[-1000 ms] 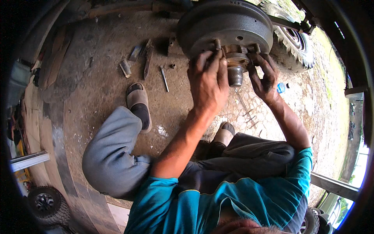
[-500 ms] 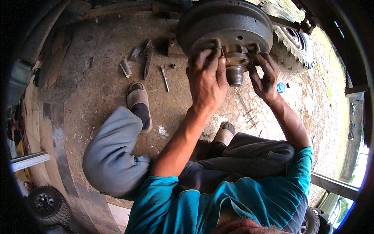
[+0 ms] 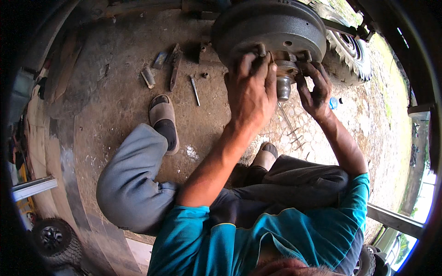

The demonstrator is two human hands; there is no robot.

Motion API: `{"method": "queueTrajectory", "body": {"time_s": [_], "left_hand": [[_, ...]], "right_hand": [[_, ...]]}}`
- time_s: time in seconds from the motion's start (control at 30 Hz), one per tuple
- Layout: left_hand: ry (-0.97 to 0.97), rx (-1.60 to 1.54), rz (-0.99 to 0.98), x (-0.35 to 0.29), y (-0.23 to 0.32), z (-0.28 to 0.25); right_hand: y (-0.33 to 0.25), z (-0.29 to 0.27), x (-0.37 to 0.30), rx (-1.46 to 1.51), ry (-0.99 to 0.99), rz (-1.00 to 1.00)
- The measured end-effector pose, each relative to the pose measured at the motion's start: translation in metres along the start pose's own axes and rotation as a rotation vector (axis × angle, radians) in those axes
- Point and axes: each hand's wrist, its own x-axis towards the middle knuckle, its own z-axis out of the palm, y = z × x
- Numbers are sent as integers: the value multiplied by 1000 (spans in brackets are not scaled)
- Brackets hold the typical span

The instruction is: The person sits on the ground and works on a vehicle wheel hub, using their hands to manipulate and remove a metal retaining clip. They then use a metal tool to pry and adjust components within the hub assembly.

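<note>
A dark brake drum hangs at the top of the view, with short wheel studs on its near face. From its middle a hub with a shiny round metal end sticks out toward me. My left hand is on the drum's face left of the hub, its fingers closed round the base of a stud. On the other side my right hand has bent fingers against the drum by another stud. Fingertips of both hands are partly hidden.
On the floor to the left lie a wrench, a small nut, a flat metal bar and a short tube. A thin rod lies below the hub. A large tyre stands at the right.
The drum sits slightly farther right. My left hand has shifted right with it and now covers more of the hub; my right hand has moved only a little.
</note>
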Motion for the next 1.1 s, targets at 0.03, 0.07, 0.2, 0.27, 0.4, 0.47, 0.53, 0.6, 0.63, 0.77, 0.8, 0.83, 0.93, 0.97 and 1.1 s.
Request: {"method": "queueTrajectory", "body": {"time_s": [0.03,0.07,0.2,0.27,0.4,0.47,0.53,0.6,0.63,0.77,0.8,0.83,0.93,0.97,1.1], "left_hand": [[29,28,31,-6,4,2],[57,57,62,-9,6,3],[18,23,-3,6,5,-3],[44,3,4,-3,9,-2],[33,10,15,-3,8,-4],[-2,20,31,2,-3,-1],[31,33,38,-3,8,-4],[48,37,45,-9,8,-4],[51,19,20,-6,5,-2],[9,51,1,-2,7,-3],[14,50,9,-6,7,-2],[20,48,17,-10,6,0],[-10,41,-9,-5,4,-2],[-16,49,-5,0,2,-2],[31,43,12,-13,6,0]], "right_hand": [[-3,-1,1,2,2,-6],[-1,0,1,-14,2,-27],[-1,0,3,-14,14,-63],[-3,-1,3,12,12,-50],[2,-1,1,-29,0,-67],[4,2,-2,27,0,-22],[6,-1,-1,-3,3,-59],[4,0,-4,-18,-17,-37],[3,0,-2,-18,-4,-81],[1,3,-1,24,44,-34],[2,1,-1,0,28,-43],[4,-1,-2,-24,11,-51],[-4,-1,4,-42,-1,-91],[-2,-2,2,-49,-22,-70],[0,-1,-3,11,-5,-20]]}}
